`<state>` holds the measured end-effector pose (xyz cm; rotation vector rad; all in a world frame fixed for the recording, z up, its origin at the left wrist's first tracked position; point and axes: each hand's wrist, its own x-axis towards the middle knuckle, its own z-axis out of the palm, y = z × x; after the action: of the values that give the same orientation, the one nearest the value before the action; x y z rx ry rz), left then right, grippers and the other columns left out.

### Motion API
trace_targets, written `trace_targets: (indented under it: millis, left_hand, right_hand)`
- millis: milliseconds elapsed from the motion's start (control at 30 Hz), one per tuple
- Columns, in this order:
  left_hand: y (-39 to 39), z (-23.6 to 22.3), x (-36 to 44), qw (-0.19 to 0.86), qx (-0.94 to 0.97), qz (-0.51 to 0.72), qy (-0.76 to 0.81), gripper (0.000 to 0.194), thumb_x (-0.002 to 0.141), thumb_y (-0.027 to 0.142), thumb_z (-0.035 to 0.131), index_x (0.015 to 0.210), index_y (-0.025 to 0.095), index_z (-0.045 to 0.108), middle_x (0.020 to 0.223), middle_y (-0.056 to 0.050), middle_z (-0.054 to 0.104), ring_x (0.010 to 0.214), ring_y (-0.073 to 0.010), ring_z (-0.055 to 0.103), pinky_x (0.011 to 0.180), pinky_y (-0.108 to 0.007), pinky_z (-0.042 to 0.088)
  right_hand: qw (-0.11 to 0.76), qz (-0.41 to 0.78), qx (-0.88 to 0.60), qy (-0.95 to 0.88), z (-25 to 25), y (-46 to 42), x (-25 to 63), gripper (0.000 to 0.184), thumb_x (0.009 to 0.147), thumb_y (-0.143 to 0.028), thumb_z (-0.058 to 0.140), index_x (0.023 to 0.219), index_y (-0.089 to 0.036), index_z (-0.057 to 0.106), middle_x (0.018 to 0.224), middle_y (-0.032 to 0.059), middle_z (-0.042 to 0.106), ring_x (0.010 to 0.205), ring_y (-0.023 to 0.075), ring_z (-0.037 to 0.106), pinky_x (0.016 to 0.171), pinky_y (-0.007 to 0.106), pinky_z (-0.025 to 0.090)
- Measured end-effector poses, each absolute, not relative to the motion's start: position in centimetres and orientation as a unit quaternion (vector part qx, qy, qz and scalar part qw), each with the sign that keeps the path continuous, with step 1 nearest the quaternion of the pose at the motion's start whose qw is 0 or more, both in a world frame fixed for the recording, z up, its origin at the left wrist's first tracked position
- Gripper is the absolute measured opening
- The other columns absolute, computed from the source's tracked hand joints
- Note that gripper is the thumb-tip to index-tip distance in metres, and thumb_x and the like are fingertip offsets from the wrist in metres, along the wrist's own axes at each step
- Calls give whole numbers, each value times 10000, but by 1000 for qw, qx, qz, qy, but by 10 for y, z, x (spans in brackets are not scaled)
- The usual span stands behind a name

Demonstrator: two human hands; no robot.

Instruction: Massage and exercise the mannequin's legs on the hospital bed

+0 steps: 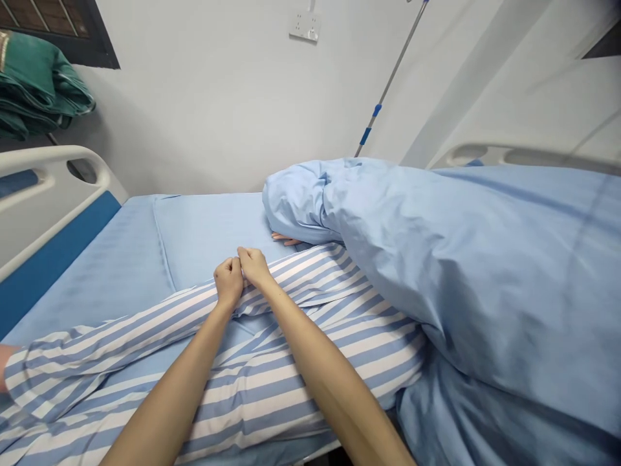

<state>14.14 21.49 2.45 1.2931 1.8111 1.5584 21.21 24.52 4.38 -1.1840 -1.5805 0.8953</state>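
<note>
Both my hands are closed in fists, side by side over the far leg of striped pajama trousers [160,323]. My left hand [228,282] rests its knuckle side at the far edge of that leg, around the knee. Touching or nearly touching it, my right hand [253,265] is curled at the same spot. No cloth appears pulled into either fist. The blue-and-white trousers are worn by a person lying on the bed, whose bare ankle [6,366] shows at the left. A bunched light-blue quilt [436,259] covers the upper body.
Fingers [286,239] of the lying person peek from under the quilt. At the left is the bed's end board [58,188], with a folded green cloth [43,84] beyond it. A drip pole [388,90] and wall socket [305,26] are behind the light-blue mattress [208,220].
</note>
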Motion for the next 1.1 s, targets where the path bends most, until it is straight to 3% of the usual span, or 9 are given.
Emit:
trace_targets:
  millis: [133, 300, 400, 633, 900, 1000, 1100]
  left_hand:
    - [219, 28, 144, 211, 481, 542, 656, 317, 739, 285, 429, 465, 190, 301, 461, 60, 231, 487, -75, 266, 479, -224, 223]
    - [237, 45, 171, 283, 487, 571, 597, 280, 719, 274, 433, 470, 188, 338, 460, 60, 277, 481, -72, 290, 475, -216, 249]
    - [240, 40, 187, 259, 474, 585, 606, 287, 738, 281, 410, 474, 186, 350, 463, 56, 305, 490, -76, 301, 484, -219, 252]
    - [241, 34, 188, 258, 501, 541, 624, 312, 733, 300, 430, 457, 186, 339, 448, 62, 248, 477, -75, 278, 481, -224, 224]
    - [255, 58, 234, 229, 532, 555, 598, 309, 767, 301, 380, 481, 187, 387, 482, 40, 372, 514, -92, 340, 523, -231, 256]
    - [256, 46, 241, 183, 544, 490, 656, 339, 801, 287, 326, 492, 189, 425, 502, 17, 438, 529, -108, 354, 543, -248, 242]
    - [255, 38, 240, 174, 545, 464, 676, 347, 812, 300, 323, 515, 191, 466, 527, 6, 481, 535, -118, 366, 541, -254, 237]
  right_hand:
    - [463, 289, -462, -699, 46, 244, 238, 400, 844, -389, 377, 494, -194, 377, 475, -42, 361, 509, 98, 328, 514, 234, 240]
    - [536, 370, -447, -614, 36, 253, 247, 395, 850, -417, 333, 520, -201, 350, 480, -48, 349, 503, 94, 343, 504, 222, 278]
    - [543, 414, -445, -580, 38, 260, 253, 373, 837, -421, 347, 531, -208, 326, 473, -56, 317, 489, 91, 320, 486, 222, 269]
    - [500, 285, -466, -672, 47, 263, 294, 418, 844, -426, 378, 499, -192, 354, 469, -48, 353, 505, 91, 326, 506, 237, 237]
    - [561, 422, -425, -571, 40, 276, 307, 409, 827, -486, 379, 554, -188, 443, 464, -55, 345, 457, 91, 326, 475, 233, 288]
    - [556, 390, -444, -584, 48, 276, 321, 402, 828, -476, 406, 562, -186, 488, 459, -49, 359, 484, 108, 388, 515, 237, 338]
    - [531, 309, -449, -649, 53, 273, 339, 386, 825, -471, 441, 591, -182, 547, 528, -13, 487, 632, 143, 508, 630, 246, 391]
